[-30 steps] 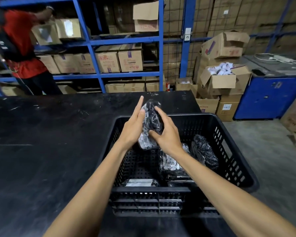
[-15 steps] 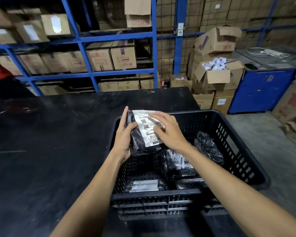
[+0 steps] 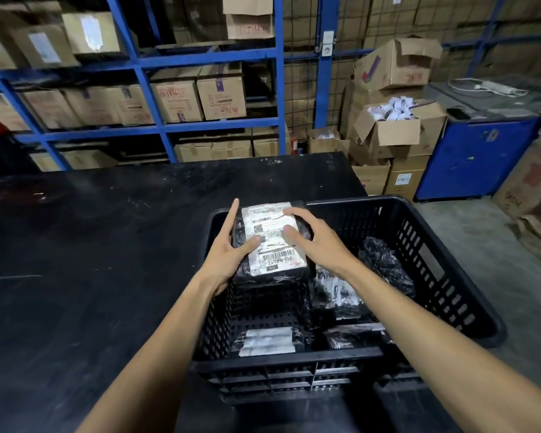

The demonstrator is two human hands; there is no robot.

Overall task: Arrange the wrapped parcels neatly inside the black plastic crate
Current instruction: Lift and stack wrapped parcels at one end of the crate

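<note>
A black plastic crate (image 3: 450, 276) stands on the black table's right end. Both hands hold a black-wrapped parcel (image 3: 274, 257) with a white shipping label facing up, over the crate's far left corner. My left hand (image 3: 231, 250) grips its left side, thumb on the label. My right hand (image 3: 316, 242) lies on its top right, fingers spread over the label. Inside the crate lie a labelled parcel (image 3: 267, 340) at the near left, a wrapped parcel (image 3: 334, 292) in the middle, a crumpled black parcel (image 3: 384, 267) at the right and another (image 3: 350, 337) near the front.
The black table (image 3: 91, 260) stretches left and behind the crate. Blue shelving (image 3: 144, 60) with cardboard boxes stands beyond it. Open cardboard boxes (image 3: 391, 132) are stacked at the back right beside a blue cabinet (image 3: 478, 157). Concrete floor lies to the right.
The parcel has turned from upright to flat with its label up and dropped lower into the crate's far left corner. The person in red has passed out of view at left.
</note>
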